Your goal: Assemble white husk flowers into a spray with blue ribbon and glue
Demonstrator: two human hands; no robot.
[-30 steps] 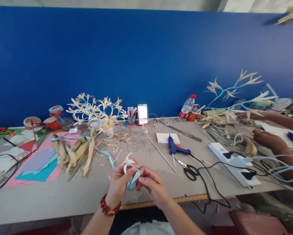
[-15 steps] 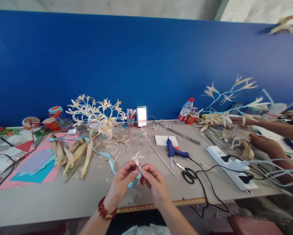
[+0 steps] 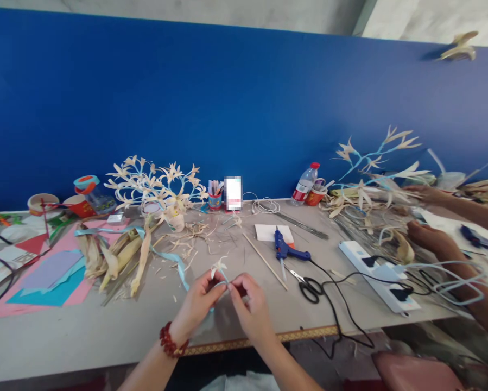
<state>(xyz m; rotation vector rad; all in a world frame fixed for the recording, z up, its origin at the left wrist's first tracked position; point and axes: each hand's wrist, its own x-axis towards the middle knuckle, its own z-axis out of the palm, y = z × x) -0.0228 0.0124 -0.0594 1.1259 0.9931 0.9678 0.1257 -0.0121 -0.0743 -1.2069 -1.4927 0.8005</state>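
Near the table's front edge, my left hand (image 3: 203,297) is closed around the stem of a small cream husk flower (image 3: 218,266), whose petals stand above my fingers. A light blue paper strip (image 3: 222,283) lies at the stem, and my right hand (image 3: 248,302) pinches it between thumb and fingertips, close beside my left hand. Part of the stem and strip is hidden by my fingers. Another length of blue strip (image 3: 181,267) runs across the table to the left, up to a pile of dried corn husks (image 3: 124,255).
To the right lie a blue glue gun (image 3: 286,248), scissors (image 3: 310,288), a thin stick (image 3: 265,260) and a white power strip (image 3: 378,279) with cords. A bunch of husk flowers (image 3: 162,187) stands behind. A co-worker's hands (image 3: 425,236) reach in at far right.
My right hand has shifted slightly, now pinching the blue strip drawn across the stem. The flower tilts a little differently. The whole view has moved slightly; the co-worker's hands shifted.
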